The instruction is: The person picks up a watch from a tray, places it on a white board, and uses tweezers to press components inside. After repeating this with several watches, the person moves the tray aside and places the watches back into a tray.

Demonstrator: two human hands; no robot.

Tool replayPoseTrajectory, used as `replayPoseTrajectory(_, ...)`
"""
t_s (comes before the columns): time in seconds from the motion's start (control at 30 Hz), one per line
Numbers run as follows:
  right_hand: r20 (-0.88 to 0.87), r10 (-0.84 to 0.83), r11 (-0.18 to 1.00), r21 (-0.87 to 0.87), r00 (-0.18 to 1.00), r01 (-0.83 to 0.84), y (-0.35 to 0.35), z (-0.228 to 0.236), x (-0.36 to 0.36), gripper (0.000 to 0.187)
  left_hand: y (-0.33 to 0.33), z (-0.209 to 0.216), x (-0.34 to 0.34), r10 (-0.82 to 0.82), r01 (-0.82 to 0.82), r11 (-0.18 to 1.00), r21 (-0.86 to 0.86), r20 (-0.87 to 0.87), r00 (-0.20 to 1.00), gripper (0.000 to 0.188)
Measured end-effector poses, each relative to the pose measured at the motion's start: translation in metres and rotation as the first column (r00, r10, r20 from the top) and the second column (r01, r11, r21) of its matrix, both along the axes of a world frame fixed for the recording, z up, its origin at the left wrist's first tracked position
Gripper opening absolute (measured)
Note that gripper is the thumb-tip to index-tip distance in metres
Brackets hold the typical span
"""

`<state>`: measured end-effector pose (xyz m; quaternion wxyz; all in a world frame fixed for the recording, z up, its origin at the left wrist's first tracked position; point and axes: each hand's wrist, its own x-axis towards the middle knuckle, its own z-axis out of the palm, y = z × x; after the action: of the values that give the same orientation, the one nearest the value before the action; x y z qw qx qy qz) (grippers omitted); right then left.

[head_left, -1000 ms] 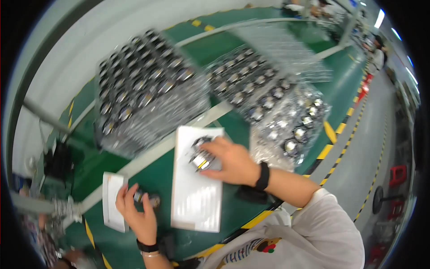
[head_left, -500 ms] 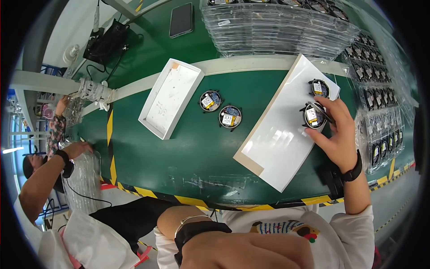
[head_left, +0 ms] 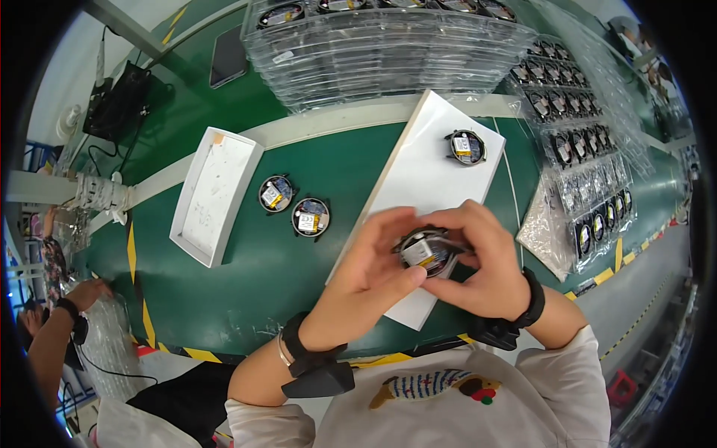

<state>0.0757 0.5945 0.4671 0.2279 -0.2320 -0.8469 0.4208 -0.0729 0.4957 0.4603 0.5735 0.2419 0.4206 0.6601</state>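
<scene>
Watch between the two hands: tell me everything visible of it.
The watch is round and open, with a dark, shiny, metal-looking case. Inside sits a pale block edged with yellow. A dark piece shows at its right; whether it is attached is unclear. The left hand and right hand hold it from both sides, hiding parts of its edge. Its open face is toward the camera, in front of the white board.

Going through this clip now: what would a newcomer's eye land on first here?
Probably the open round watch body, held between the left hand and right hand above the lower part of a white panel. Next, perhaps, the tall stack of clear plastic trays at the top of the view, and the two open watch bodies lying on the green table, right of the shallow white box.
</scene>
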Motion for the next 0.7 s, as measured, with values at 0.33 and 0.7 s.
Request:
replayPoseTrajectory(0.33,0.025,-0.025,1.0,-0.004,0.999,0.025,0.011,0.005,0.01,0.018,-0.014,-0.028,-0.028,-0.079,0.082,0.996,-0.041,0.06,0.995,0.031)
replayPoseTrajectory(0.7,-0.134,0.071,0.808,-0.573,0.989,-0.135,-0.006,-0.012,0.013,0.027,-0.011,-0.013,-0.037,-0.098,0.099,0.995,-0.031,0.016,0.995,0.019)
